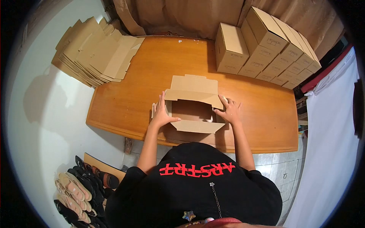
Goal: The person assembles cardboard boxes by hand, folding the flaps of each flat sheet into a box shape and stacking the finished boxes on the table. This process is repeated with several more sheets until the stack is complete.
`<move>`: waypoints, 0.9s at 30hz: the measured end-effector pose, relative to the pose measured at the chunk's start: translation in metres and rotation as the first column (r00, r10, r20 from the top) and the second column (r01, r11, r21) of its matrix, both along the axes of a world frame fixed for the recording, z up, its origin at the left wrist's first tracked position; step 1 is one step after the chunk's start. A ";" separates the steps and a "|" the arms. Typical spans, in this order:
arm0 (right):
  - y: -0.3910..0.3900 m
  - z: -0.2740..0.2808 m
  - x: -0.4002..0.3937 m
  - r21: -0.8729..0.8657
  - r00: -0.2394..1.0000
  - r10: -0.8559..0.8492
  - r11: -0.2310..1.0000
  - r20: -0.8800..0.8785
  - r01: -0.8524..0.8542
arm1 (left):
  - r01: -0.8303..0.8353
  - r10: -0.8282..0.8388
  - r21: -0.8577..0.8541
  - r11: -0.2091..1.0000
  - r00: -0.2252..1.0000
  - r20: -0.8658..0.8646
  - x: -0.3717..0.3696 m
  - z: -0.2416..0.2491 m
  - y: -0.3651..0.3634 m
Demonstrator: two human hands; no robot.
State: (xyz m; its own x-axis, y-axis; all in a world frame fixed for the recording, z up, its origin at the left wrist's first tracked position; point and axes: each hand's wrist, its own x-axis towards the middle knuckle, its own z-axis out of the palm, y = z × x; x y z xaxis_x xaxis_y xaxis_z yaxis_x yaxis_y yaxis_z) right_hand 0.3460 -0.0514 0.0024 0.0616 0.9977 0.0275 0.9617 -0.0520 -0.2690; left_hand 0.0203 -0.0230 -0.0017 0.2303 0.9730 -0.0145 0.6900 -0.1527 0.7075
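At the frame's centre, the left hand (pixel 162 114) and right hand (pixel 231 111) are gripping opposite sides of an open cardboard box (pixel 193 95) standing on the surface (pixel 266 117).

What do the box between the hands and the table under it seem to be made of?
The box: matte brown cardboard, judging by its creased, fold-out flaps. The table: probably wood or veneer, perhaps varnished, given its smooth orange-brown top with a faint sheen.

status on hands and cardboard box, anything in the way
Left hand and right hand touching opposite sides of the cardboard box. Box flaps open. Nothing seen blocking; flattened cardboard stack, stacked boxes apart from it.
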 end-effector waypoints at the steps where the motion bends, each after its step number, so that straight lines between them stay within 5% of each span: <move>1: -0.001 0.000 -0.001 -0.012 1.000 -0.007 1.000 0.000 0.007 | 0.005 -0.007 0.030 1.000 0.998 0.059 -0.001 -0.003 -0.001; 6: -0.003 -0.006 0.001 -0.017 0.995 -0.038 0.999 -0.091 0.037 | 0.095 -0.093 0.041 0.995 0.995 -0.046 -0.002 -0.003 -0.001; 9: -0.002 -0.024 0.014 0.181 0.947 0.021 0.983 -0.319 0.039 | 0.162 -0.160 0.015 0.987 0.982 -0.102 -0.002 -0.003 0.001; 12: -0.003 -0.038 0.023 0.274 0.889 -0.247 0.889 -0.386 0.366 | 0.174 -0.174 -0.008 0.985 0.976 -0.127 -0.003 -0.001 0.001; 15: -0.005 -0.033 0.049 -0.173 0.605 -0.466 0.861 -0.645 0.479 | 0.208 -0.216 -0.062 0.976 0.961 -0.171 -0.001 0.001 0.000; 18: -0.014 -0.037 0.076 -0.309 0.402 -0.458 0.871 -0.793 0.382 | 0.232 -0.250 -0.109 0.967 0.948 -0.196 0.000 0.004 0.000; 21: -0.022 -0.023 0.082 -0.349 0.016 -0.365 0.901 -0.931 0.258 | 0.227 -0.242 -0.102 0.969 0.953 -0.183 0.001 0.003 -0.002; 22: -0.024 -0.017 0.079 -0.284 -0.030 -0.283 0.939 -0.959 0.195 | 0.225 -0.240 -0.097 0.969 0.954 -0.179 0.002 0.001 -0.002; 25: -0.024 0.006 0.047 -0.197 0.114 -0.213 0.971 -0.970 0.137 | 0.226 -0.246 -0.126 0.966 0.952 -0.181 0.005 0.006 -0.002; 27: -0.016 -0.010 0.035 0.006 0.363 -0.012 0.999 -0.932 0.048 | 0.223 -0.245 -0.139 0.965 0.953 -0.178 0.008 0.008 -0.003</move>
State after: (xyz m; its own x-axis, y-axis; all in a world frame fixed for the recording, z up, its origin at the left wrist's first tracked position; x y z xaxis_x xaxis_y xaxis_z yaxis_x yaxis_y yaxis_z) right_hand 0.3806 -0.0671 -0.0075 0.0959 0.9945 -0.0418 0.0966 -0.0511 -0.9940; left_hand 0.0284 -0.0262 0.0063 0.4330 0.8811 -0.1904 0.7693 -0.2511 0.5874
